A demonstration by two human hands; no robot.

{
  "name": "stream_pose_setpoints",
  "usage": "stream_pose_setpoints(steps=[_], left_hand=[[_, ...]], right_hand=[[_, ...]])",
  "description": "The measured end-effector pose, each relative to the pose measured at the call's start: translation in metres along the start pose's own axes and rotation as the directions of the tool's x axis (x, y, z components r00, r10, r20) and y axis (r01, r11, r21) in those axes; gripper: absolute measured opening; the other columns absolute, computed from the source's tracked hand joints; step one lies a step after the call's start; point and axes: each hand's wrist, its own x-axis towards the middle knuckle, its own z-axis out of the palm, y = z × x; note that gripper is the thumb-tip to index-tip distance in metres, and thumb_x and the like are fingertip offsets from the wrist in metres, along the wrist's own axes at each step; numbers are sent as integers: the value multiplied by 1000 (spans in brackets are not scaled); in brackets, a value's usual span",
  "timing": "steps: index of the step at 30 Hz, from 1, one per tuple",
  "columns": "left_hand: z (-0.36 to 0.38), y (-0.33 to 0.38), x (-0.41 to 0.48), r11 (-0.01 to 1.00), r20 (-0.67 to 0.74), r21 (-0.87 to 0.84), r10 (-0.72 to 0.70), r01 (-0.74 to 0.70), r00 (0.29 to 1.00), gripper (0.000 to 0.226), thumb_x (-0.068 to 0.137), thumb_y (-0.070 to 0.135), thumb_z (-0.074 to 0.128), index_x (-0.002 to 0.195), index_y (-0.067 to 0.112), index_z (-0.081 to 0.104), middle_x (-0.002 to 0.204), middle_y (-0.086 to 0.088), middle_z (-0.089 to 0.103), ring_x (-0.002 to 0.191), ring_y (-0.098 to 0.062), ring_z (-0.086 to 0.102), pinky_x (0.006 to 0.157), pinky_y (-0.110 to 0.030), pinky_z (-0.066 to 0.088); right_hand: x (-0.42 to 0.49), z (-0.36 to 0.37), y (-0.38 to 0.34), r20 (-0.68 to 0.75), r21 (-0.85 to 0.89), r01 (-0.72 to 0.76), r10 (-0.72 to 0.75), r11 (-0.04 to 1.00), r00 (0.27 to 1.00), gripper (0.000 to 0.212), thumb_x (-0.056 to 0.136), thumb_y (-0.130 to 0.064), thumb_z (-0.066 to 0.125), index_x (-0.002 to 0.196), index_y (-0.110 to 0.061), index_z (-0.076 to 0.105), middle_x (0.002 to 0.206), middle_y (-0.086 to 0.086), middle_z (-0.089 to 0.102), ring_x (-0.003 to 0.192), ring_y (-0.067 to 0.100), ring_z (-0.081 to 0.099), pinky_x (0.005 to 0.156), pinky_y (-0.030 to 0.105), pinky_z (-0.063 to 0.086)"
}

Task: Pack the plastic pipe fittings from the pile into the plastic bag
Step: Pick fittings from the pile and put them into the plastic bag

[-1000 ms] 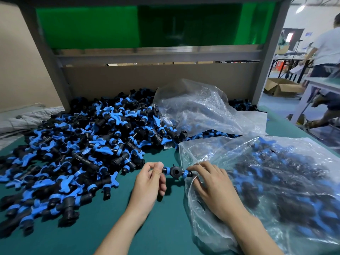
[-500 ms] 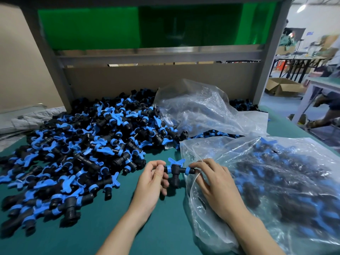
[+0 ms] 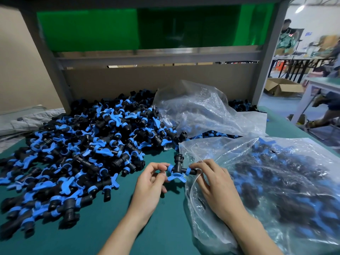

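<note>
Okay, I'm working at a green table point(image 3: 92, 236), and the pile of black-and-blue pipe fittings point(image 3: 82, 153) is spreading over its left and back part. The plastic bag point(image 3: 276, 190) is lying on the right, already holding many fittings, its mouth facing left toward my hands. A 2nd, crumpled clear bag point(image 3: 202, 111) is sitting behind it, overlapping the pile's right edge. My left hand point(image 3: 149, 183) is pinching the left blue collar of 1 fitting point(image 3: 177, 169) between thumb and fingertips. My right hand point(image 3: 211, 183) is pinching its right end, lying over the bag's rim. The fitting is hanging just at the bag's mouth, between pile and bag, black stem pointing away from me, blue wing facing me.
</note>
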Motion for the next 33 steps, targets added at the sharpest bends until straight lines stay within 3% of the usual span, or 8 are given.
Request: stream_pose_setpoints(steps=[5,13,19,23,27,29,31,33], left_hand=[[2,-2,0,1000,-33,-26,16,-16,999,18,100,4,50,99,17,62,91,17,69,72,-4,60,58,-20,50],[17,11,4,998,-60,-61,-14,11,998,12,97,26,60,90,20,68,62,9,56,50,-5,42,43,-13,33],[69,49,16,994,216,-83,-56,76,975,15,100,6,52,93,6,64,66,6,62,50,1,53,48,-12,42],[88,70,15,952,494,-242,-47,189,868,18,99,28,48,94,17,62,74,8,68,68,-1,63,62,-16,51],[66,44,29,990,261,-46,-116,132,958,19,101,10,50,115,19,59,94,2,69,71,-2,64,63,-19,52],[38,22,29,980,101,193,-65,45,993,22,99,17,51,113,33,57,82,12,68,64,-4,59,67,-32,52],[8,1,25,830,9,558,14,-16,1000,21,99,29,51,117,38,54,69,16,59,62,-4,52,66,-36,46],[-12,-10,22,657,-65,754,114,-26,991,29,100,33,49,128,32,50,80,18,57,75,-5,55,68,-32,46]], right_hand=[[0,1,0,-13,15,-3,3,1000,1000,22,100,-28,45,117,-38,56,112,-19,50,88,4,46,84,25,36],[9,-14,-13,-136,162,0,22,987,990,23,101,-23,49,119,-34,58,112,-17,53,94,8,54,87,31,44],[29,-40,-26,-177,199,61,-26,978,984,26,95,-13,57,116,-28,63,111,-14,55,93,5,54,86,32,42],[40,-44,-32,-242,187,75,-29,979,970,33,91,-2,59,115,-25,64,112,-8,57,93,13,56,84,35,43],[36,-37,-19,-203,106,122,-98,987,974,31,90,-4,61,115,-23,63,108,-7,56,89,9,55,80,36,45],[29,-28,-11,-137,62,132,-123,989,983,29,92,-7,59,115,-24,62,108,-8,56,87,10,55,79,35,45],[22,-18,-4,-85,64,119,-113,991,990,27,94,-10,57,115,-27,61,108,-10,55,86,9,53,79,36,46],[18,-11,0,-48,108,81,-76,991,996,24,98,-15,52,115,-31,59,110,-15,53,87,10,54,81,38,47]])
